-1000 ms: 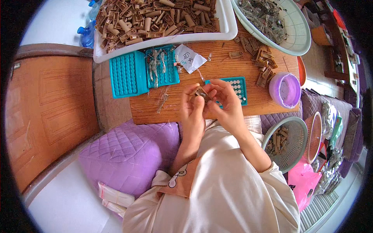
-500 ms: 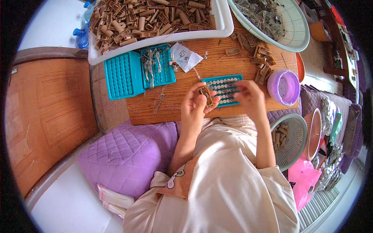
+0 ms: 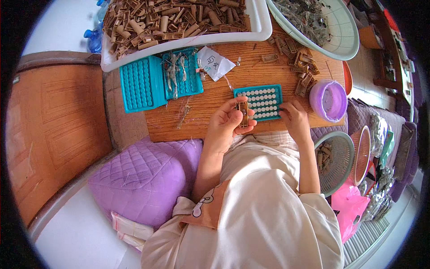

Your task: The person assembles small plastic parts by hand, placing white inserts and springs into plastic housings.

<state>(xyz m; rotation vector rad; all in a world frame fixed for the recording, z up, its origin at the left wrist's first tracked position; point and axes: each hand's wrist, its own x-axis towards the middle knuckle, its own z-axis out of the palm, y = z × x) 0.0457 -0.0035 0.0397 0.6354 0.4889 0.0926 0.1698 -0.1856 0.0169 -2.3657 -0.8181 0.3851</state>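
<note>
My left hand [image 3: 224, 125] holds a small brown open plastic casing [image 3: 242, 114] upright between thumb and fingers, its hollow side facing up. Just to the right lies a teal tray [image 3: 281, 95] with rows of small white round pieces [image 3: 263, 103]; the left fingers partly cover its left end. My right hand [image 3: 296, 120] is at the tray's right edge, fingers bent together in a pinch. Whatever sits between those fingertips, if anything, is too small to make out.
A white bin [image 3: 264, 38] heaped with brown casings stands at the back, a pale green basket [image 3: 354, 47] beside it. Loose casings [image 3: 304, 62] lie near a purple tub [image 3: 342, 105]. More teal trays [image 3: 139, 85] and a paper slip [image 3: 214, 62] are at left.
My right hand has drawn back from over the tray to its right edge, uncovering the white pieces. The casing in my left hand has turned from tilted to upright.
</note>
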